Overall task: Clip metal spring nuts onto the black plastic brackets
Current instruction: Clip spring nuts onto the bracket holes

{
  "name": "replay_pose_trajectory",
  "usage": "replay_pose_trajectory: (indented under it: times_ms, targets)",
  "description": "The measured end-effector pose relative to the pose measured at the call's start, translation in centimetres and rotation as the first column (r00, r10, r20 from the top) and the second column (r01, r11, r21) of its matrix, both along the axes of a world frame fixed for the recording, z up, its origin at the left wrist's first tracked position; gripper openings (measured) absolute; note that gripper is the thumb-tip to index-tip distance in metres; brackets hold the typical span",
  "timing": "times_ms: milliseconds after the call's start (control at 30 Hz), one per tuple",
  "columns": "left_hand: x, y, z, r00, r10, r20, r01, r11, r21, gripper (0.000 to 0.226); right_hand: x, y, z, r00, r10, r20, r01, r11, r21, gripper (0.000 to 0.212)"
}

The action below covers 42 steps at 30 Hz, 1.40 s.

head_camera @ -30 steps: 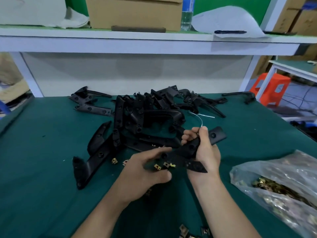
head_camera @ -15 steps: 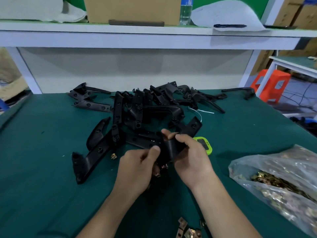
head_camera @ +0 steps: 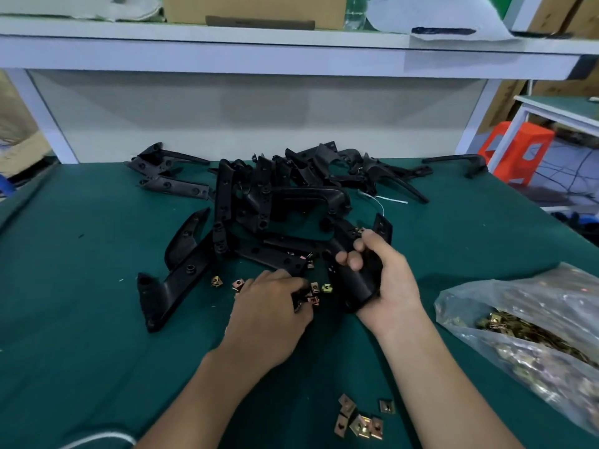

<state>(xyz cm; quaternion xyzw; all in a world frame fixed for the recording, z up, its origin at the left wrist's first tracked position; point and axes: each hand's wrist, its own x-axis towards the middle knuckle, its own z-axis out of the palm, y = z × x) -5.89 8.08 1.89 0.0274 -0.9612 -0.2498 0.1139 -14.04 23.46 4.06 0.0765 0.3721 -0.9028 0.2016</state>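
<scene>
table: green mat (head_camera: 81,303) | shelf (head_camera: 227,50): white, above (cardboard box (head_camera: 252,9) on it) | right: orange stool (head_camera: 526,147)

The right hand (head_camera: 389,283) grips a black plastic bracket (head_camera: 355,286), palm turned inward, fingers (head_camera: 353,262) curled over the bracket's upper face and thumb behind it. Its bare forearm runs back from the bracket toward the lower right. The left hand (head_camera: 269,307) lies just left of the bracket, palm down, knuckles up. Its fingertips are bent onto loose spring nuts (head_camera: 316,288) beside the bracket; whether they pinch one cannot be told. The left forearm slants away to the lower left.
</scene>
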Motion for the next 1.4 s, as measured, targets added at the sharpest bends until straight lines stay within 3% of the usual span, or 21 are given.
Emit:
replay_pose_trajectory:
  times_ms: [133, 233, 433, 500, 800, 967, 1033, 1067, 1133, 1233, 1300, 1400]
  targets:
    - [0.1, 0.3, 0.1, 1.000, 0.008, -0.003, -0.008, 0.996, 0.087, 0.004, 0.1, -0.1, -0.1, 1.000, -0.017, -0.017, 0.017, 1.000, 0.000, 0.020]
    - [0.1, 0.1, -0.3, 0.999, 0.041, -0.029, -0.035, 0.982, 0.184, 0.018, 0.1, -0.2, 0.0, 0.998, -0.037, -0.043, 0.038, 0.999, 0.018, 0.013]
    - [-0.2, -1.0, -0.5, 0.987, 0.133, -0.089, -0.102, 0.951, 0.292, 0.024, -0.3, 0.3, -0.1, 0.989, -0.074, -0.125, 0.084, 0.993, 0.079, 0.010]
    - [-0.2, -1.0, -0.5, 0.986, 0.139, -0.087, -0.105, 0.942, 0.318, 0.025, -0.4, 0.3, -0.1, 0.988, -0.063, -0.141, 0.078, 0.992, 0.098, 0.019]
    - [-0.2, -0.8, -0.2, 0.994, 0.094, -0.057, -0.077, 0.965, 0.251, 0.027, 0.6, -0.3, 0.4, 0.983, 0.050, -0.174, -0.018, 0.983, 0.184, 0.037]
    - [0.4, -0.3, 0.0, 0.999, -0.004, 0.042, 0.004, 1.000, 0.002, 0.024, 1.2, -0.3, 0.8, 0.976, 0.103, -0.190, -0.054, 0.967, 0.250, 0.026]
    - [0.9, 0.0, 0.7, 0.998, -0.006, -0.059, -0.003, 0.988, -0.153, 0.024, 1.2, -0.2, 0.7, 0.973, 0.128, -0.193, -0.070, 0.958, 0.279, 0.033]
    - [1.3, 0.2, 1.2, 0.993, -0.041, -0.112, 0.024, 0.988, -0.151, 0.021, 1.2, -0.2, 0.7, 0.972, 0.135, -0.193, -0.076, 0.955, 0.286, 0.037]
    - [1.9, 0.6, 2.2, 0.978, -0.202, -0.044, 0.201, 0.979, -0.033, 0.016, 1.2, -0.1, 0.7, 0.973, 0.137, -0.187, -0.081, 0.957, 0.277, 0.039]
    - [2.8, 1.9, 2.7, 0.817, -0.493, 0.299, 0.452, 0.870, 0.198, 0.017, 1.2, 0.1, 0.8, 0.978, 0.112, -0.175, -0.059, 0.957, 0.284, 0.024]
    - [2.9, 2.6, 2.3, 0.756, -0.555, 0.346, 0.489, 0.831, 0.264, 0.019, 1.3, 0.2, 0.9, 0.980, 0.100, -0.169, -0.049, 0.958, 0.283, 0.020]
    - [2.6, 2.9, 2.2, 0.750, -0.566, 0.342, 0.479, 0.821, 0.310, 0.015, 1.4, 0.3, 1.0, 0.981, 0.099, -0.167, -0.049, 0.958, 0.281, 0.020]
